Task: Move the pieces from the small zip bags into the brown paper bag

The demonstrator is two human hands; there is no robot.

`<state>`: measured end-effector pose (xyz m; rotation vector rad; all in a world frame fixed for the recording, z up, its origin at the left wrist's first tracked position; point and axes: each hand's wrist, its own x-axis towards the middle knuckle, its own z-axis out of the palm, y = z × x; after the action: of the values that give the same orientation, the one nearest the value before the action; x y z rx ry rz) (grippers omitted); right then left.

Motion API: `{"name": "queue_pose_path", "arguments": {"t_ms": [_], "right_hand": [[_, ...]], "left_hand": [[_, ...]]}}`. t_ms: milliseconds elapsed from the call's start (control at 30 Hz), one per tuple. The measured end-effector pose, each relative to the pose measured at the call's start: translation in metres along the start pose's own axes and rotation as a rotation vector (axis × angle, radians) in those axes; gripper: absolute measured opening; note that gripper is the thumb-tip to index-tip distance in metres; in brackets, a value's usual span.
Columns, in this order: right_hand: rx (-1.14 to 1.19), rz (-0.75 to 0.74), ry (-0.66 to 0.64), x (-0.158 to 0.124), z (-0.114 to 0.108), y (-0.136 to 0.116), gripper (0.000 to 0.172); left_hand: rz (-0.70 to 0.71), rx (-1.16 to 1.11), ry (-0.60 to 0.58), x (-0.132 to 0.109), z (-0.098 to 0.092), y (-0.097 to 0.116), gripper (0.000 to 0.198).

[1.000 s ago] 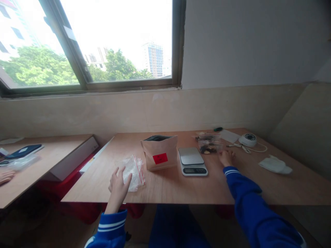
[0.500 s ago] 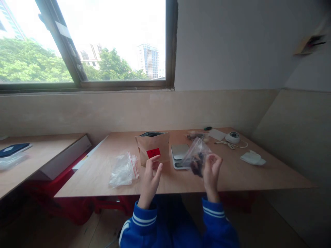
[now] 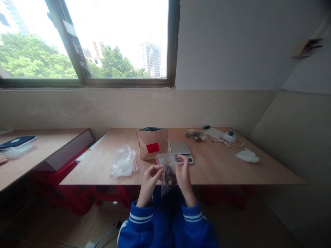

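Between my hands is a clear zip-lock bag (image 3: 169, 179) with dark brown pieces inside; I cannot make out what they are. My left hand (image 3: 150, 181) pinches its left edge near the red-striped zip. At the other side, my right hand (image 3: 184, 175) grips the bag with thumb and fingers. Just beyond stands an upright kraft paper pouch (image 3: 143, 143) with a red label, its top open. A kitchen scale (image 3: 180, 148) is behind the bag, its front partly covered by my right hand. Flat clear zip-lock bags (image 3: 122, 163) lie left of the pouch.
At the table's (image 3: 214, 172) back are another filled zip-lock bag (image 3: 196, 135), a white dome camera (image 3: 230, 136) with a cable, and a white card (image 3: 215, 133). A crumpled white item (image 3: 247, 155) lies right. Another person's hand (image 3: 3, 158) shows on the left table.
The filled bag has moved left and down, from the right hand alone to between both hands. My left hand, earlier apart from it, now pinches its edge. Another person's hand appears at far left.
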<state>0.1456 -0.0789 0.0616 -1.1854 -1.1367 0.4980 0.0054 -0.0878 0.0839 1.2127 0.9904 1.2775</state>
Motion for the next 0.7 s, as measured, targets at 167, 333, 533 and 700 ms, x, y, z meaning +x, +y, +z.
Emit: {"name": "queue_pose_path", "arguments": {"t_ms": [167, 333, 533, 700], "right_hand": [[-0.056, -0.034, -0.255, -0.004, -0.006, -0.022, 0.017], [0.052, 0.088, -0.475, -0.006, -0.015, -0.04, 0.02], [0.104, 0.108, -0.502, -0.005, -0.023, -0.045, 0.026], [0.073, 0.095, -0.533, -0.007, -0.029, -0.046, 0.025]], "left_hand": [[-0.057, -0.136, 0.119, -0.001, 0.014, 0.004, 0.031], [-0.042, -0.177, 0.248, -0.003, 0.028, 0.009, 0.033], [-0.014, -0.12, 0.287, -0.003, 0.036, 0.008, 0.034], [0.016, -0.058, 0.225, -0.008, 0.038, 0.006, 0.037]]}}
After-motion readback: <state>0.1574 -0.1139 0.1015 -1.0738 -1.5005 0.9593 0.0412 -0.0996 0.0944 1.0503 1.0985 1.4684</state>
